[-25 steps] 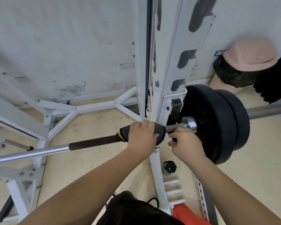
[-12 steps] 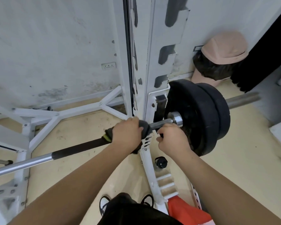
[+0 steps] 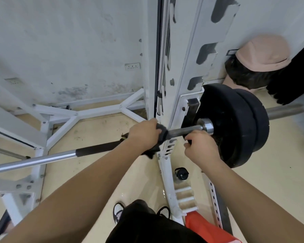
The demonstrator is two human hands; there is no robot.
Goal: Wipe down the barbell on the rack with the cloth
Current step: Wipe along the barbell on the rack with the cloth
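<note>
Under left grip point(image 3: 144, 135), cloth point(image 3: 161, 132), barbell point(image 3: 184, 129)

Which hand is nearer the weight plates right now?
Right. The right hand grips the bar beside the weight plates; the left hand, holding the cloth, sits farther along the barbell.

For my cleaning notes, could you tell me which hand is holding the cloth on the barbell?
The left hand: its grip wraps the dark cloth around the bar; the right hand holds bare bar.

The left grip point(image 3: 144, 135) has slid the cloth point(image 3: 162, 131) along the barbell point(image 3: 184, 130), closer to the right grip point(image 3: 201, 148).
</note>
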